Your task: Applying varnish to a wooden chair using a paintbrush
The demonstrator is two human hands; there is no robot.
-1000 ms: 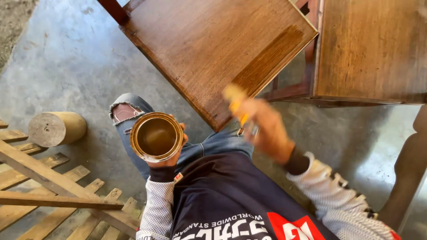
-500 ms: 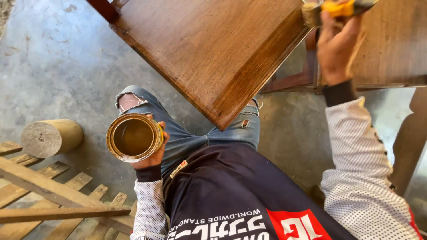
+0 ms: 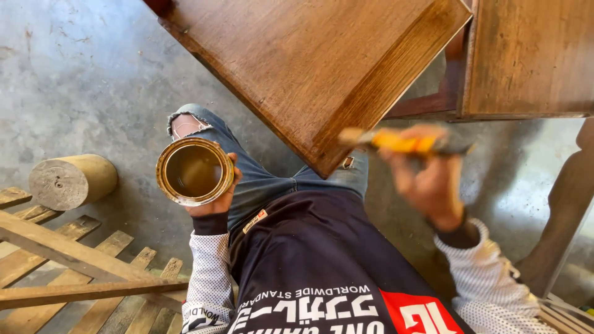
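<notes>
My left hand point(image 3: 216, 201) grips an open round tin point(image 3: 194, 171) of brown varnish, held over my knee. My right hand point(image 3: 427, 179) holds a yellow-handled paintbrush point(image 3: 399, 142), blurred by motion, just below the near corner of a stained wooden tabletop point(image 3: 309, 62). The brush's bristle end points left, close to the tabletop's lower right edge. Whether the brush touches the wood I cannot tell.
A second brown wooden panel point(image 3: 532, 55) lies at the upper right. A short round log point(image 3: 71, 180) rests on the concrete floor point(image 3: 74, 80) at left. A slatted wooden frame point(image 3: 74, 272) lies at lower left. A wooden leg point(image 3: 566, 210) stands at right.
My right hand has swung the brush down from the upper right to beside the tabletop's near corner. The tin has stayed in my left hand.
</notes>
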